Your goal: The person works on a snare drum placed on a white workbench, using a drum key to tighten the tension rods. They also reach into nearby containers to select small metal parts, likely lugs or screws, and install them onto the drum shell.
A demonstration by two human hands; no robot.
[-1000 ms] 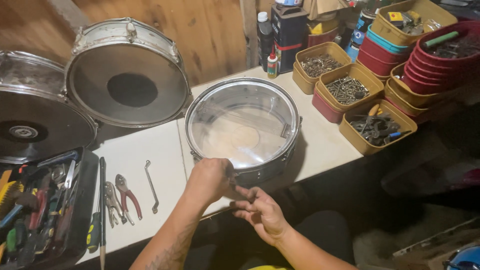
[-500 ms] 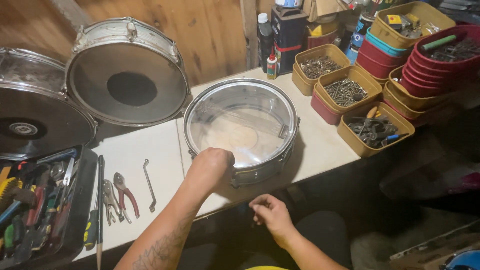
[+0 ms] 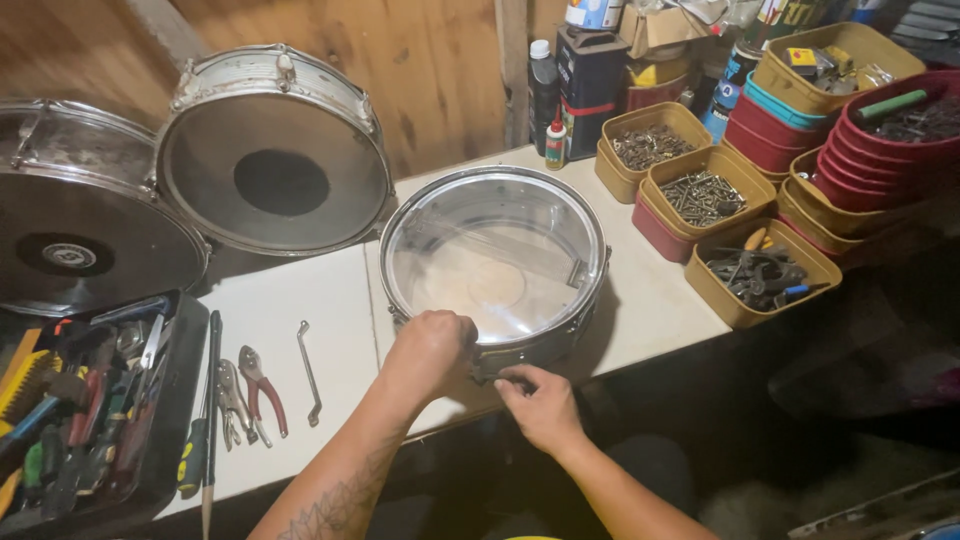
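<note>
Left hand [image 3: 432, 345] grip closed on near rim of snare drum [image 3: 495, 262]; right hand [image 3: 538, 402] just beside, fingers pinching its side hardware.

A white workbench [image 3: 300, 300] carries a snare drum [image 3: 495, 265], pliers [image 3: 262, 385] and screw tubs [image 3: 700, 195].
</note>
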